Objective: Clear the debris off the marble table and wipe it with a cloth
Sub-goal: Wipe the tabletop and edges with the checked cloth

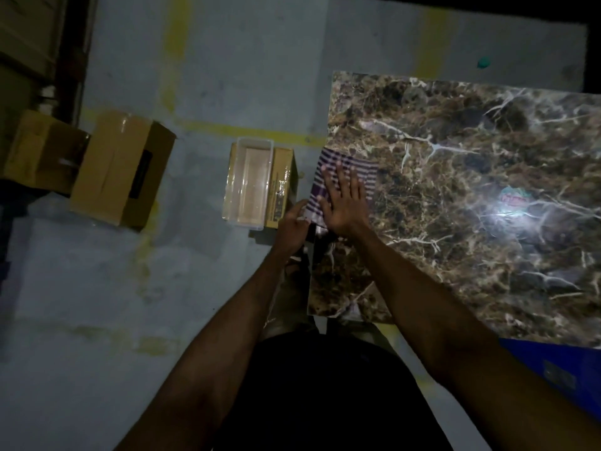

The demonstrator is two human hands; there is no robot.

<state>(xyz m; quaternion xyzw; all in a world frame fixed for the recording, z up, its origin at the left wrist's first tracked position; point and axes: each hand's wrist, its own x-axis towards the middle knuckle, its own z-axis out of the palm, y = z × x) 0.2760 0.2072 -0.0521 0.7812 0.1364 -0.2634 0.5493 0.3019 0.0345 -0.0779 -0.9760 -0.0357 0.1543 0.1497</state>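
Note:
A brown marble table (471,196) with white veins fills the right half of the head view. A purple and white striped cloth (354,170) lies at its left edge. My right hand (344,200) presses flat on the cloth with straight, spread fingers. My left hand (292,226) is just off the table's edge and holds the cloth's hanging corner with curled fingers. A small piece of coloured debris (514,198) lies on the table to the right, in a bright glare.
A clear plastic tub (248,183) sits on a small cardboard box (283,187) on the floor beside the table's left edge. Larger cardboard boxes (120,170) stand further left. A blue crate (559,369) is at the lower right.

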